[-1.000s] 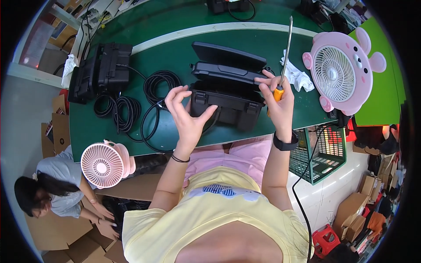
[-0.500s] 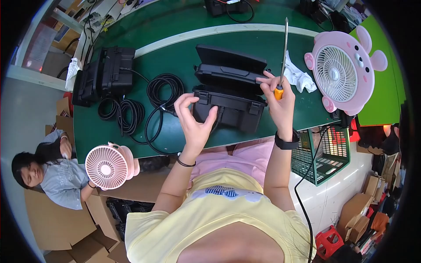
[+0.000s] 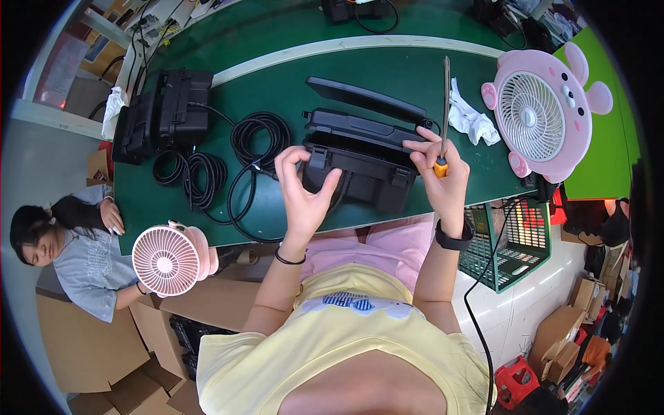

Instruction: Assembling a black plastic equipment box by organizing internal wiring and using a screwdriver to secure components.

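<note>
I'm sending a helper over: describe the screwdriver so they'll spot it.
On the green table, find the central black case. Beside it, the right hand holds the screwdriver: orange handle, long metal shaft, unlike the black case or crumpled white wad.

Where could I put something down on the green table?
Bare patches of the green table show between the right hand, white tissue and bear-eared fan, and between the large cable coil, the open black case and the white strip. It's crowded at left, with another black case and smaller coils, and in the middle, around the open case.
</note>
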Available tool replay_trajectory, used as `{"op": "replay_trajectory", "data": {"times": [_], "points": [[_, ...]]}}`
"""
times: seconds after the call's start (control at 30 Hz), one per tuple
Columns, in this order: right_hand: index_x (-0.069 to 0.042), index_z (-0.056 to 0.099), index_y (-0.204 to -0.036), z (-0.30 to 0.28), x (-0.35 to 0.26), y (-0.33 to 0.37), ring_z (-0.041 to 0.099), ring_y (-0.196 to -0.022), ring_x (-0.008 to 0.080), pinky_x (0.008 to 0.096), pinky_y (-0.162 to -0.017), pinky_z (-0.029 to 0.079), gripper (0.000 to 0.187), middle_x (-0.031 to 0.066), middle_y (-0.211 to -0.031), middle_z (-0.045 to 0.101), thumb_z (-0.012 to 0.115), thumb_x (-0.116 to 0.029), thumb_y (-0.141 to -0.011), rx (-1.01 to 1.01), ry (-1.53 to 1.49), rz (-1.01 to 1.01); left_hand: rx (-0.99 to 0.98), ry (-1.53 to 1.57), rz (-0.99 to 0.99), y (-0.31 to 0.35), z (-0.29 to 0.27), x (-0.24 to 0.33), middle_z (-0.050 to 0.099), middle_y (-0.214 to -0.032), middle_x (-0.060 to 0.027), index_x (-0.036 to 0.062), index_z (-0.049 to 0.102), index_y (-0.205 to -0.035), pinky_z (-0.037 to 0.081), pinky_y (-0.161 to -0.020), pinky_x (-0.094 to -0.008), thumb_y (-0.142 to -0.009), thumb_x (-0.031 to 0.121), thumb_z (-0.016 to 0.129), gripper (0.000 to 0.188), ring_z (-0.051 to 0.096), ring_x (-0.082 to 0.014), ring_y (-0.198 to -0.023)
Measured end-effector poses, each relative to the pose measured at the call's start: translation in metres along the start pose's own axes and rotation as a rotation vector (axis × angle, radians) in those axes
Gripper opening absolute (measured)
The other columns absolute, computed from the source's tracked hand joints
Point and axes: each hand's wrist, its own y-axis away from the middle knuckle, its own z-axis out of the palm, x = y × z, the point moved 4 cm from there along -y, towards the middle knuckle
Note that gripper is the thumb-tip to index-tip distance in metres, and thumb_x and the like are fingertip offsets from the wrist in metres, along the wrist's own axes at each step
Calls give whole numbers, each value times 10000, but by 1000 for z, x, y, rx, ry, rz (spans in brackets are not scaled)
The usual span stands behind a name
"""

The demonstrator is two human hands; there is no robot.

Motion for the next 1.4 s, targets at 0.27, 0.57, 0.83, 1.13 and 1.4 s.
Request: {"op": "replay_trajectory", "data": {"times": [0.27,0.57,0.83,1.13,1.4], "points": [[-86,429,-755,1,1,20,531,-1312,312,292,-694,537,525,139,-1140,716,932,-145,-620,-130,-11,102,-44,10,-67,-9,1,12,421,-1216,-142,67,510,-1316,416,-971,-386,-747,68,805,640,467,-273,-1109],[-79,444,-771,5,2,16,518,-1315,340,400,-1003,457,448,139,-1130,713,881,-83,-669,-119,40,46,-206,-7,42,-34,3,3,395,-1325,-172,122,402,-1412,384,-1074,-408,-699,43,777,809,428,-331,-1257],[-70,400,-843,-6,31,4,494,-1332,286,299,-857,503,256,174,-1124,709,643,-44,-918,-109,-281,280,-352,-102,90,-49,9,3,350,-1428,-187,94,374,-1452,382,-1100,-415,-680,51,756,863,412,-345,-1312],[-72,392,-818,-5,26,5,555,-1275,308,377,-976,472,288,177,-1079,728,645,44,-894,-102,-242,169,-208,-49,-46,-35,3,6,286,-1446,-165,83,449,-1252,463,-1040,-414,-688,62,811,671,496,-330,-1227],[-75,391,-819,2,26,16,606,-1205,314,390,-971,481,300,171,-1047,733,644,76,-872,-145,-254,165,-306,-174,-16,-44,-6,12,329,-1405,-192,80,459,-1376,445,-1027,-420,-707,92,791,747,481,-365,-1221]]}}
